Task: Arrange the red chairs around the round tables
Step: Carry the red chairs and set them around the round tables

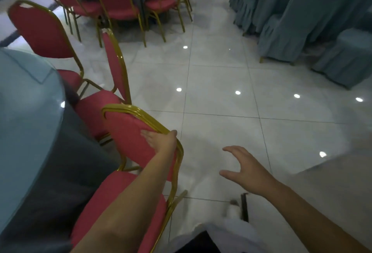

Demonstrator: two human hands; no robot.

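Red padding and a gold frame mark the nearest chair (128, 142), its seat turned toward the round bench (24, 112) at 9 o'clock. The left hand (161, 141) grips the top of the backrest, fingers on the pad and thumb over the rim. The right hand (243, 167) hangs open above the floor (221, 83), holding nothing, with the chair at its 9 o'clock. The backrest's top edge runs roughly from 10 to 4 o'clock. Being nearer, the left hand would likely drive any push toward the bench. A second chair (115, 65) stands just beside, at 11 o'clock.
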